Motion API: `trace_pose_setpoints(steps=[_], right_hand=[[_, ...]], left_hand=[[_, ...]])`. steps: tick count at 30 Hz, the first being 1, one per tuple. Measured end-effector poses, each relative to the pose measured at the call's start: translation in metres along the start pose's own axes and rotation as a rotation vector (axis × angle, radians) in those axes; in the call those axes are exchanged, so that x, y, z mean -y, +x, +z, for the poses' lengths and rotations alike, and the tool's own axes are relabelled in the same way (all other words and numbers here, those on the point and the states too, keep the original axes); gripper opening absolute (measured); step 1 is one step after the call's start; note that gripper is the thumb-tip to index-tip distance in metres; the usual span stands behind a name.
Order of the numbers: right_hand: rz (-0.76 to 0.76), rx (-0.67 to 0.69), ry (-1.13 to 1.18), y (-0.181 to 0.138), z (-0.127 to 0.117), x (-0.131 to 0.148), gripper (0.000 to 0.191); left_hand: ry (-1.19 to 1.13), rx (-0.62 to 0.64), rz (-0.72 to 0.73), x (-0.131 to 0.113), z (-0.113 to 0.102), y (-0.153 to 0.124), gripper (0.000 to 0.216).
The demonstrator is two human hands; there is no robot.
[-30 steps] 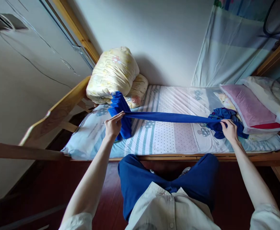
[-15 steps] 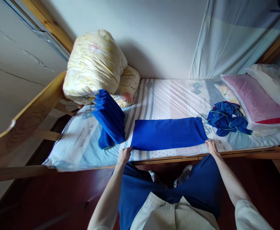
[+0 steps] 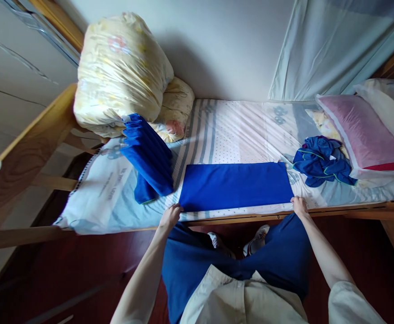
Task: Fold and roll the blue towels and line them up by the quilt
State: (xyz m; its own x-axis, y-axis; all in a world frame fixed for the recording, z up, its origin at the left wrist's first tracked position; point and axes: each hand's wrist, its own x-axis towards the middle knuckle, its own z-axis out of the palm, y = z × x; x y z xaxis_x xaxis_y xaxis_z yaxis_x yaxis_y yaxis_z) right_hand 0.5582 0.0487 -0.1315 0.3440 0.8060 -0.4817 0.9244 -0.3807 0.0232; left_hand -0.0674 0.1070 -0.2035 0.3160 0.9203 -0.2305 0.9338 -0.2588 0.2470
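Note:
A blue cloth (image 3: 235,185), folded into a long flat rectangle, lies along the front of the bed. My left hand (image 3: 171,216) pinches its near left corner, and my right hand (image 3: 299,206) pinches the near right corner. The near edge runs fairly straight between the two hands. To the left, a stack of folded blue cloths (image 3: 149,155) leans at a slant on the sheet. Right of the flat cloth sits a crumpled heap of blue cloth (image 3: 323,161) with green edging.
A bulky yellow quilt (image 3: 123,76) sits at the bed's left end against the wall. A pink pillow (image 3: 362,130) lies at the right end. The wooden bed rail (image 3: 31,157) rises on the left. A pale curtain (image 3: 318,49) hangs behind.
The view has shifted slightly, so the bed sits a little higher. The cloth's near edge is drawn slightly wider and nearer the bed's edge, both hands still gripping its corners.

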Motion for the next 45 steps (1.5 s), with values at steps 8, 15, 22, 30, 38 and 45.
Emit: trace_pose_setpoints(steps=[8, 15, 22, 30, 38, 45], right_hand=[[0.013, 0.089, 0.029, -0.012, -0.022, 0.088, 0.035], [-0.503, -0.078, 0.419, -0.038, 0.034, 0.246, 0.045], [-0.785, -0.177, 0.821, -0.015, 0.112, 0.329, 0.057], [-0.746, -0.303, 0.77, 0.025, 0.1, 0.226, 0.054], [-0.405, -0.481, 0.58, 0.059, 0.079, 0.07, 0.051], [-0.112, -0.555, 0.458, 0.073, 0.074, -0.001, 0.054]], left_hand=[[-0.129, -0.238, -0.073, -0.088, 0.008, 0.067, 0.047], [-0.323, -0.436, -0.242, -0.166, 0.075, 0.074, 0.057], [-0.342, -0.48, -0.225, -0.15, 0.094, 0.067, 0.058], [-0.306, -0.505, -0.233, -0.159, 0.085, 0.067, 0.058], [-0.362, -0.454, -0.25, -0.156, 0.087, 0.067, 0.061], [-0.321, -0.465, -0.246, -0.158, 0.085, 0.067, 0.061]])
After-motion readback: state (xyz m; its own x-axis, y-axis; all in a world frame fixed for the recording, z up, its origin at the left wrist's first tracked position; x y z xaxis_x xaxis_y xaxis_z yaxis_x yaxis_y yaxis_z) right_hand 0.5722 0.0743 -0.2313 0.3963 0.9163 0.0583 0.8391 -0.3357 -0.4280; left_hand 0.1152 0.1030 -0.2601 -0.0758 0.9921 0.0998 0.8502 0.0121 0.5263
